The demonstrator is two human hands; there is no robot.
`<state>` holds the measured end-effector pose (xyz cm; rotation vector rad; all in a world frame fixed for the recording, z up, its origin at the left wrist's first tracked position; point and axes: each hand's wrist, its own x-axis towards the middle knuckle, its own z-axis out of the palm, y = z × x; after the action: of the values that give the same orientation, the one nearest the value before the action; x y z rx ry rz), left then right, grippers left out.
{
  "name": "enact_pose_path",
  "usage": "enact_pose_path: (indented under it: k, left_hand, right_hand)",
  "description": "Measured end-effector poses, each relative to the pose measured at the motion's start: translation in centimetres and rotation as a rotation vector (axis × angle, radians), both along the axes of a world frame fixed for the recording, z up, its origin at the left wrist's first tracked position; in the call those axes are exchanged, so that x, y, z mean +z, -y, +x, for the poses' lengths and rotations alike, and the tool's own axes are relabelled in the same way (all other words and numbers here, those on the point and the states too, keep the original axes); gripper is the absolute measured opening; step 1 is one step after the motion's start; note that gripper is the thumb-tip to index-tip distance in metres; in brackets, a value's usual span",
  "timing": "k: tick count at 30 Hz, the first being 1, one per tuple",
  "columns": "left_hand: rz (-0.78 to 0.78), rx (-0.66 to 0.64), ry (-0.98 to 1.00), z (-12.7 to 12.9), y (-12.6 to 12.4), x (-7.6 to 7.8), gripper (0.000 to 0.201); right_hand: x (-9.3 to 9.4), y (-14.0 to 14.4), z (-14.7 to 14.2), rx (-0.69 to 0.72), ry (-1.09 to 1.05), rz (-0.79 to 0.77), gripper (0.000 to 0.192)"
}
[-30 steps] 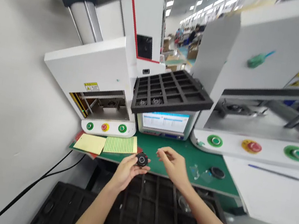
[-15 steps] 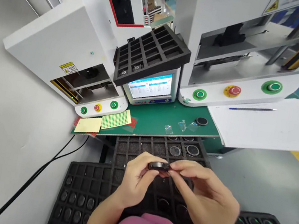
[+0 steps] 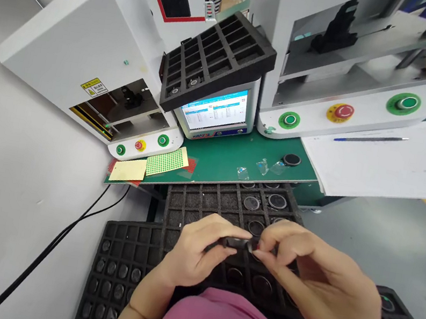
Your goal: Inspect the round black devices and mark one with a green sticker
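Black disc (image 3: 237, 243) held edge-on, flat, left hand (image 3: 197, 255) and right hand (image 3: 310, 284) pinching its ends

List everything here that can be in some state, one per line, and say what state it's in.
Small black round part: pinched between both hands, edge-on.
Left hand: fingers closed on the part.
Right hand: fingers closed on the part.
Small touchscreen monitor: lit.
Black gridded tray on the monitor: tilted, mostly empty.
Black foam tray under the hands: partly filled.
Blue pen: lying flat on white sheet.

A touchscreen monitor (image 3: 217, 112) sits on the mat (image 3: 224, 164) between 2 machines, a compartment tray (image 3: 217, 57) on top of it.
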<state>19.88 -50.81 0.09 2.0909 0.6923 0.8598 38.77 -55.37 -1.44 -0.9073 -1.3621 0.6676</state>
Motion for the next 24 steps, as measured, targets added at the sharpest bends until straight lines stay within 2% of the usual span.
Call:
enact_pose_path:
  k: [4,9,13,15,18,21,24]
  left_hand:
    - [0.014,0.008,0.022,0.0,-0.1,0.0,0.025]
    - [0.03,0.014,0.038,-0.1,-0.5,-0.2,0.025]
    - [0.021,0.009,0.031,-0.1,-0.7,-0.3,0.024]
    - [0.034,0.017,0.04,0.0,-0.6,-0.4,0.023]
    - [0.094,0.024,0.035,0.4,-0.4,-0.3,0.024]
    - [0.173,0.155,0.048,0.9,-2.0,-0.1,0.021]
    - [0.074,0.417,0.096,1.7,-7.5,0.9,0.019]
  right_hand:
    - [-0.6,0.1,-0.6,-0.082,0.008,0.08,0.022]
    - [-0.4,-0.1,-0.7,-0.123,0.052,0.122,0.023]
    - [-0.1,-0.5,-0.2,-0.099,0.117,0.122,0.02]
    - [0.0,-0.7,-0.1,-0.092,0.146,0.168,0.022]
    - [0.1,-0.8,-0.4,-0.162,0.189,0.256,0.026]
    - [0.2,-0.6,-0.8,-0.238,0.186,0.278,0.026]
    - [-0.4,-0.6,-0.8,-0.249,0.136,0.287,0.022]
